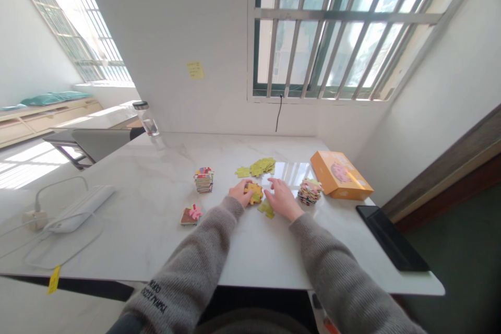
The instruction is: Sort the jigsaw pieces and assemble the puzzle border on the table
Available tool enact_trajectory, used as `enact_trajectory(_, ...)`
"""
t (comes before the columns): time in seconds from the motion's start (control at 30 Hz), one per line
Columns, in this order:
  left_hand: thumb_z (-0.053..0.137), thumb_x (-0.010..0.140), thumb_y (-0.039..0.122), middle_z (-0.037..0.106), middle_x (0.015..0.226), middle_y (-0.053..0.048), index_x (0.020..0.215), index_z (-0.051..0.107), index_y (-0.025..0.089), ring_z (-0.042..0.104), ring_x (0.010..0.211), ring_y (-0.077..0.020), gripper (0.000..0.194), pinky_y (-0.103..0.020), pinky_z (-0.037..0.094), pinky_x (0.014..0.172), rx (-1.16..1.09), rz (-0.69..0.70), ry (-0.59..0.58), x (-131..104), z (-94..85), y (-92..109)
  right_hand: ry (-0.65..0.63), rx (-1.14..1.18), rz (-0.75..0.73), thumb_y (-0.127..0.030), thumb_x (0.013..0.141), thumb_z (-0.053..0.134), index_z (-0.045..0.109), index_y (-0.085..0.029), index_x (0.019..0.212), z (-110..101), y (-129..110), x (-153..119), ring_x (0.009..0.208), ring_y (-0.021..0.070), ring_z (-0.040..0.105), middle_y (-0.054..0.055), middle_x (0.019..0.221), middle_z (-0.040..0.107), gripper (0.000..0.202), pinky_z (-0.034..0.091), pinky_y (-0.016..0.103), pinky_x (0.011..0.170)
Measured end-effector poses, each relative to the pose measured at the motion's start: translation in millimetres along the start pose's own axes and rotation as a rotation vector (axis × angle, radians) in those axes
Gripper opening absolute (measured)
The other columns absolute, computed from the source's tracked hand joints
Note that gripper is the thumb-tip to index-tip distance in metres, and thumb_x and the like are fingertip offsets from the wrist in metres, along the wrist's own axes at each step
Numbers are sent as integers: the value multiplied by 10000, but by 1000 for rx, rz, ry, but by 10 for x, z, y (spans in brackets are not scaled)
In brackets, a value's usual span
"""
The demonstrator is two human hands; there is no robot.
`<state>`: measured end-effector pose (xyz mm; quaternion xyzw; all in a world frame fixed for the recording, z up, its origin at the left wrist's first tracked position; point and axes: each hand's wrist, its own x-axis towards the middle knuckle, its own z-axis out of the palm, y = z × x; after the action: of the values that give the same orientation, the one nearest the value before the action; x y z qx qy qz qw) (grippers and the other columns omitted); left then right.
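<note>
"Puzzle pieces, the yellow ones [255, 194], which way do they lie from the hands?"

"Between them, right against the fingers of the left hand [238, 193], on that hand's right side. So the left is the nearer one; the right hand [285, 201] is apart from them, across a small gap."

"Any long axis to go by?"

"None I can make out. They sit in a roundish clump, flat on the table [250, 266]."

"And the hands?"

"Left is drawn in narrow, fingers bent at the clump's edge; whether it grips, I can't tell. Right is loosely spread, fingers pointing in toward the clump, and I see nothing held in it."

"What's the right one nearest to?"

"Some green pieces [266, 209], just beside its thumb side, toward the body."

"Farther out?"

"Beyond both hands, a green heap [263, 166]. Left of the left hand, a tall stack [204, 181], with a low stack [190, 216] nearer the body. Just right of the right hand, another pile [309, 193], then the orange box [344, 175]."
</note>
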<state>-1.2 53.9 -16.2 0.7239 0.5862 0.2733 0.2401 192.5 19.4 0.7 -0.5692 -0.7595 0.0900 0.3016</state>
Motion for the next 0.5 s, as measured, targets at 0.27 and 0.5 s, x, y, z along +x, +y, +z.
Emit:
enact_trajectory(0.27,496,880,320,611,1231,-116,1161,638,254,517,1194,-310,322,-476,416,1003,327,-46,46,-34,-59,53,-302,-243,0,-420,758,758,621,-170,988,-199,-98,-171,1057,324,524,149,1095,578,366,400,433,898)
enact_trajectory(0.5,474,869,278,600,1272,-90,1269,573,226,507,1195,-285,415,-455,388,1001,297,12,-14,-60,-90,92,-373,-101,9,-280,714,783,576,-185,956,-248,-97,-144,987,261,547,96,1052,573,332,420,363,854)
